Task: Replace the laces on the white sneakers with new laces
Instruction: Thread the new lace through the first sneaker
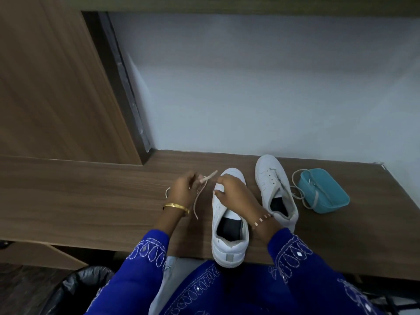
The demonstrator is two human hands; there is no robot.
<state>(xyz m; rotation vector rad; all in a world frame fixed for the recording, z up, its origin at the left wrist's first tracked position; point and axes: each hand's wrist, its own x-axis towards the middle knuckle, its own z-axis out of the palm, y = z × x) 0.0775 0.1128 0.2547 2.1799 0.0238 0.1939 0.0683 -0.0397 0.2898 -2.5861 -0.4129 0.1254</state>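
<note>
Dim, cool, even lighting; wide-angle view.
Straight edges bow toward the frame borders; soft shadows on the desk (91, 201); slight overall softness, no glare.

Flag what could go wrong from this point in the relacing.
1. The near sneaker sits with its heel past the desk edge; a tug on the lace that the left hand pinches might tip it off, though the right hand rests on its front.
2. Another lace trails between the far sneaker and the teal container, so moving either may drag it.
</note>
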